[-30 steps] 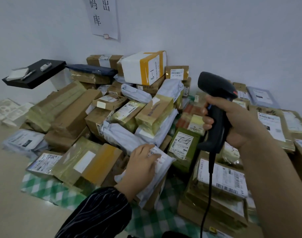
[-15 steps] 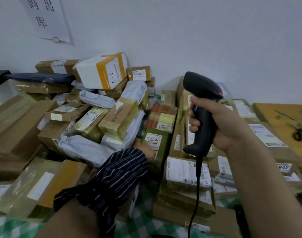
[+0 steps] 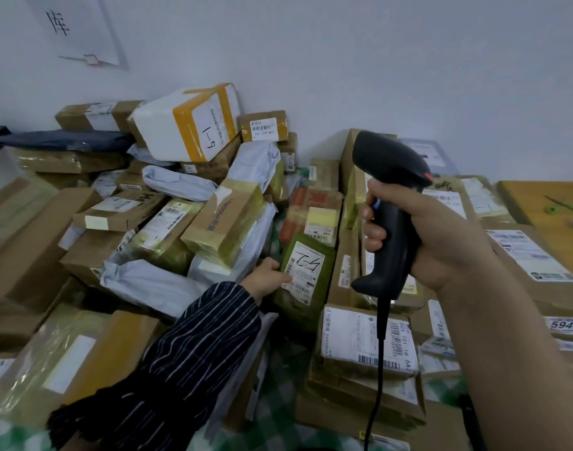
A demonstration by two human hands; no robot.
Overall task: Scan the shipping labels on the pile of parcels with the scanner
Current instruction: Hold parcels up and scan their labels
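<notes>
against a pale wall, a heap of brown cardboard and grey plastic parcels (image 3: 187,229) covers a green-checked surface (image 3: 278,415). the right hand (image 3: 431,242) is wrapped around the grip of a black corded handheld scanner (image 3: 391,203), raised above the pile. the left hand (image 3: 267,278), in a dark striped sleeve (image 3: 187,359), touches the left edge of an olive-green parcel with a white shipping label (image 3: 303,275); its fingers seem curled against it.

Green-and-white checked cloth (image 3: 280,415) spread underneath, showing between the parcels. Heaped straight on it: brown cardboard boxes (image 3: 28,255), grey poly mailers (image 3: 155,284), labelled flat parcels (image 3: 360,362), against the white wall (image 3: 343,60).
</notes>
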